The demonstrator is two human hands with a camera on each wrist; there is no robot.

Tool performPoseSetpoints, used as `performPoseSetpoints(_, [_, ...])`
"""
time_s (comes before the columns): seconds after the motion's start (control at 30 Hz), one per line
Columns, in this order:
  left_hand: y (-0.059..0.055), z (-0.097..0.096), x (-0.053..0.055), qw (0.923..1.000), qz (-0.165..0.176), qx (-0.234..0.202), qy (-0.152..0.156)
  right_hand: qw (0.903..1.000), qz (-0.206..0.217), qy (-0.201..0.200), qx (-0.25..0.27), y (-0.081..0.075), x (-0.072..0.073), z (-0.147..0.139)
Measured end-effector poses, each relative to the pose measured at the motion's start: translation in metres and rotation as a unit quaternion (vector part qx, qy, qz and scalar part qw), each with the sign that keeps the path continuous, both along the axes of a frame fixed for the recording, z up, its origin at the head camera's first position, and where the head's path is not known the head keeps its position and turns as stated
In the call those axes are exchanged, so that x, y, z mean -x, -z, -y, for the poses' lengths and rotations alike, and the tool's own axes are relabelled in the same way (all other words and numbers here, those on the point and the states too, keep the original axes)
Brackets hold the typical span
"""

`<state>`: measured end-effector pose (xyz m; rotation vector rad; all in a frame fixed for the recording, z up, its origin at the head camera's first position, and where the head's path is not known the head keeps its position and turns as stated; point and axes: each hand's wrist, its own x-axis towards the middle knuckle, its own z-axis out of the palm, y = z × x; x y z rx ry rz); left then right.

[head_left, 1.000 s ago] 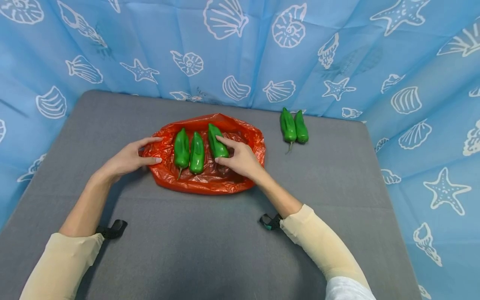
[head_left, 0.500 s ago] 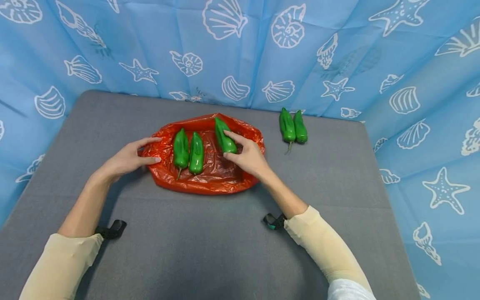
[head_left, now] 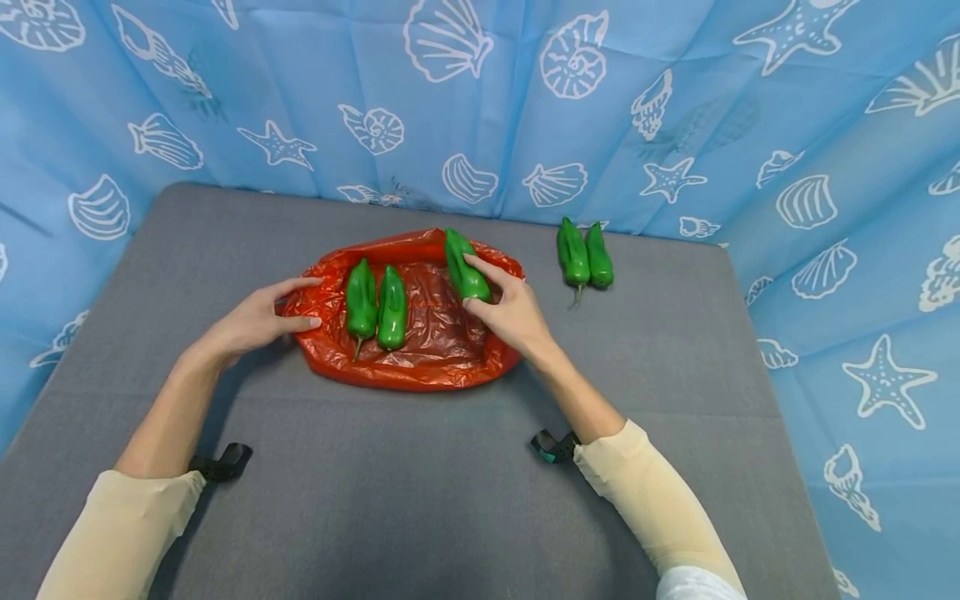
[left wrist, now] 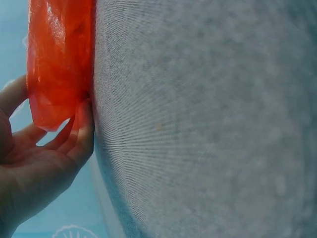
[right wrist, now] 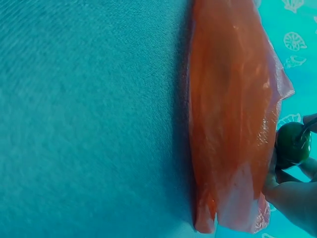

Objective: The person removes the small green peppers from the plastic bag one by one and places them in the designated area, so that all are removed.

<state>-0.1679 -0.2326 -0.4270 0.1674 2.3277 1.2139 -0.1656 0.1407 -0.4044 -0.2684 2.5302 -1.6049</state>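
Note:
A red plastic bag (head_left: 420, 380) lies with its mouth wide, its rim rolled outward. My left hand (head_left: 258, 319) holds its left end; the left wrist view shows fingers (left wrist: 85, 130) curled at the bag's side (left wrist: 59, 64). Between thumb and fingers, my right hand (head_left: 517, 315) pinches a green pepper (head_left: 457, 254) over the bag's right part. From the right wrist, the pepper's stem end (right wrist: 291, 146) shows above the rim. Two more peppers lie side by side in the bag's left half, one with a long stem (head_left: 362, 302) and a shorter one (head_left: 392, 312).
Two further green peppers, a larger (head_left: 573, 257) and a smaller (head_left: 598, 258), lie together on the grey table (head_left: 390, 492) at the back right. A blue curtain (head_left: 300, 100) with white shells hangs behind the table and at its sides.
My right hand has moved right and slightly back, carrying the pepper from beside the other two toward the bag's right end. My left hand has stayed on the bag.

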Motion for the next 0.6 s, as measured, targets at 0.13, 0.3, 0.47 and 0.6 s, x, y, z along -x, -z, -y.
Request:
performPoseSetpoints(0.13, [-0.001,0.000,-0.002,1.0000,-0.002,-0.004,0.003,0.9999,-0.001,0.007,0.012,-0.002,-0.001,-0.004])
performPoseSetpoints(0.3, [-0.001,0.000,-0.002,1.0000,-0.004,-0.007,0.005,0.9994,0.004,0.010,0.032,-0.004,-0.001,-0.009])
performPoseSetpoints(0.47, [0.000,-0.001,-0.001,0.9999,-0.005,-0.007,0.007,0.9988,0.012,0.014,0.045,-0.012,-0.003,-0.016])
performPoseSetpoints(0.6, [0.000,-0.001,-0.001,1.0000,-0.002,-0.008,0.004,0.9978,0.026,0.018,0.059,-0.020,-0.005,-0.022])
